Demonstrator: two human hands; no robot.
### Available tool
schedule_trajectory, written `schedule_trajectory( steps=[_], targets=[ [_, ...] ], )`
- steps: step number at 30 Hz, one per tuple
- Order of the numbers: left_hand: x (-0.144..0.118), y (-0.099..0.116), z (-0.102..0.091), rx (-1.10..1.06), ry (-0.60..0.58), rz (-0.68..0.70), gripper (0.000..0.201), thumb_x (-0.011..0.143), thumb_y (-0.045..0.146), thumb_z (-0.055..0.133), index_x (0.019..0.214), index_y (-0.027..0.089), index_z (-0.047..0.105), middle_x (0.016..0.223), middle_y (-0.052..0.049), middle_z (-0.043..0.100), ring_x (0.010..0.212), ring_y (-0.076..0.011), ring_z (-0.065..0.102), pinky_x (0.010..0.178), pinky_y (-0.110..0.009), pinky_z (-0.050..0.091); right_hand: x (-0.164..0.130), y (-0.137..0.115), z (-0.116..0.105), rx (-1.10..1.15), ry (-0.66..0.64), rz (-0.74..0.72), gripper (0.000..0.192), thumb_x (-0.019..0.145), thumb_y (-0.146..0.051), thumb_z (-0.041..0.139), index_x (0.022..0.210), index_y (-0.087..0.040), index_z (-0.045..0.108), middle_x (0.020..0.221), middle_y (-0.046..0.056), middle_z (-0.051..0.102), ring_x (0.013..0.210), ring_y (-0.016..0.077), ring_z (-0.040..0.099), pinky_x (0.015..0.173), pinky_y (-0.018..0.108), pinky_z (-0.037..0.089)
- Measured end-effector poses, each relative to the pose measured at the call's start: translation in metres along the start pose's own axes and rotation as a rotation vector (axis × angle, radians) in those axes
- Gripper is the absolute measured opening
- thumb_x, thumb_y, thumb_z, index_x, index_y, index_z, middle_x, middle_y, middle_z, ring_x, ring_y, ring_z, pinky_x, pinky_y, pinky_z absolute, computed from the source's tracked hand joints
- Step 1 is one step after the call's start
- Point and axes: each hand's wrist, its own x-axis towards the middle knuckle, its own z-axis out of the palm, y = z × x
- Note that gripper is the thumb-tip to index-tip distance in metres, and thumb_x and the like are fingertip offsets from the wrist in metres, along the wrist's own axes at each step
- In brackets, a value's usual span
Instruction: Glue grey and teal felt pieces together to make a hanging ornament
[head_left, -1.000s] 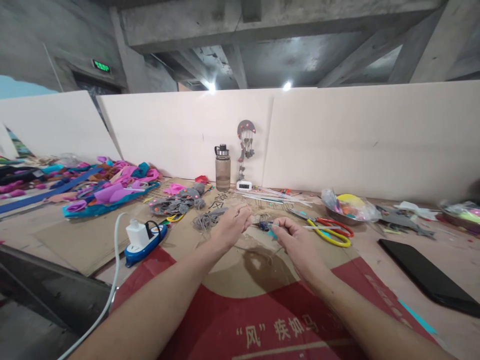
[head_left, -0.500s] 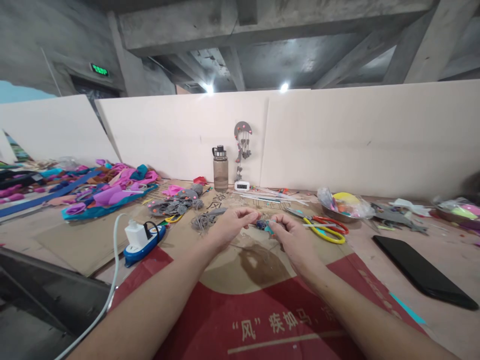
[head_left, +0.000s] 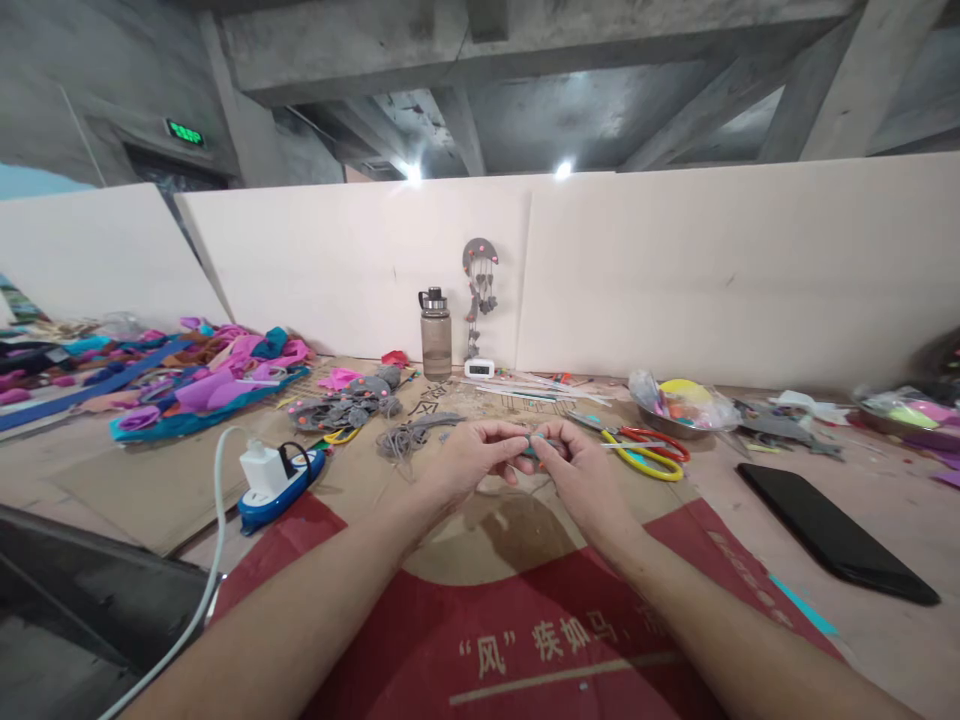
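Both hands' fingertips (head_left: 525, 443) around small piece (head_left: 534, 447).

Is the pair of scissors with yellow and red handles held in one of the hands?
No, the scissors with yellow and red handles lie on the table, right of the right hand.

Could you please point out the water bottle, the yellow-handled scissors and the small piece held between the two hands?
water bottle (head_left: 436, 348), head view, on its clear body.
yellow-handled scissors (head_left: 649, 464), head view, on the yellow handle loop.
small piece (head_left: 534, 446), head view, on the bit showing between the fingertips.
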Motion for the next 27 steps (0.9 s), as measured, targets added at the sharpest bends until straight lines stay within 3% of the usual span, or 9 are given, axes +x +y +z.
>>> schedule_trajectory(
  steps=[6,12,17,23,27],
  targets=[
    [0.0002,0.0001,-0.0019,-0.052,0.04,0.007,0.027,0.067,0.033,0.076,0.079,0.01,0.071,0.069,-0.007,0.069,0.06,-0.0115,0.062,0.054,-0.021,0.046,-0.002,0.0014,0.0013,-0.054,0.005,-0.058,0.019,0.08,-0.039,0.054,0.079,-0.019,0.055,0.065,-0.003,0.049,0.058,0.0118,0.039,0.056,0.025,0.033],
    [-0.0006,0.0028,-0.0044,-0.068,0.061,0.034,0.025,0.068,0.033,0.075,0.077,0.01,0.068,0.067,-0.005,0.067,0.058,-0.01,0.06,0.05,-0.019,0.043,-0.0035,0.0041,0.005,0.028,0.007,-0.104,0.028,0.081,-0.037,0.055,0.101,-0.02,0.046,0.067,-0.006,0.046,0.061,0.0129,0.046,0.06,0.026,0.038],
    [-0.0002,0.002,-0.0041,-0.052,0.099,0.042,0.025,0.07,0.034,0.074,0.077,0.01,0.068,0.068,-0.006,0.067,0.059,-0.0108,0.06,0.05,-0.019,0.042,-0.0052,0.0023,0.0047,0.051,0.047,-0.119,0.026,0.084,-0.037,0.054,0.101,-0.021,0.043,0.073,-0.004,0.048,0.066,0.0134,0.05,0.063,0.027,0.042],
    [0.002,0.0005,-0.0053,-0.083,0.134,0.042,0.025,0.067,0.032,0.076,0.078,0.011,0.068,0.072,-0.006,0.068,0.066,-0.0135,0.064,0.053,-0.02,0.045,-0.0081,0.0,0.0004,-0.193,0.091,-0.317,0.01,0.088,-0.028,0.051,0.093,-0.02,0.054,0.079,0.001,0.054,0.073,0.0147,0.052,0.069,0.029,0.043],
    [0.0012,0.0038,-0.0048,-0.101,0.142,0.049,0.024,0.067,0.031,0.076,0.077,0.011,0.069,0.073,-0.007,0.068,0.066,-0.0131,0.064,0.053,-0.02,0.044,-0.0091,-0.0033,-0.0015,-0.337,0.074,-0.478,0.013,0.089,-0.02,0.049,0.093,-0.019,0.061,0.084,0.004,0.059,0.079,0.0164,0.054,0.07,0.029,0.044]
  ],
)
